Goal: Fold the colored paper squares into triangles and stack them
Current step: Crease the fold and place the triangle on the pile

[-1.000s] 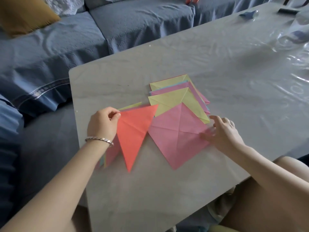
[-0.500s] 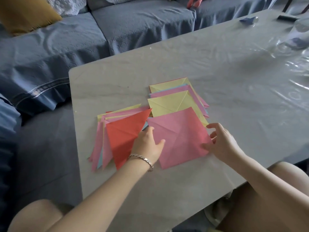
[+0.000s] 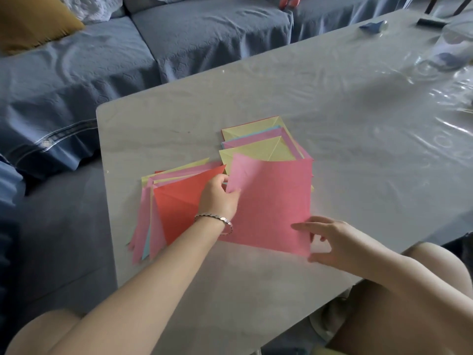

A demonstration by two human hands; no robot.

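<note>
1. A second earlier the left hand [image 3: 220, 199] had been setting the red triangle [image 3: 176, 206] down. By this moment it had let go, and the triangle lay on top of the stack of folded triangles [image 3: 143, 216] at the left of the tabletop [image 3: 358, 119].
2. The left hand had then crossed to the pink square [image 3: 271, 201]. That sheet had lain flat in front of the pile of unfolded squares [image 3: 258, 147], and now both hands had raised it clear of the tabletop, where it hung between them and hid the pile's near edge.
3. For the task, this probably meant one more triangle was finished and stacked and the next fold was about to begin. The pink square was not yet folded, and several squares still waited behind it.
4. The left hand was closed in a pinch on the sheet's left edge near its far corner, thumb on the near face and fingers curled behind.
5. The right hand gripped the near right corner, with the forefinger stretched along the sheet's face and the thumb below the corner. The other fingers were loosely curled, and whether they touched the paper could not be told.
</note>
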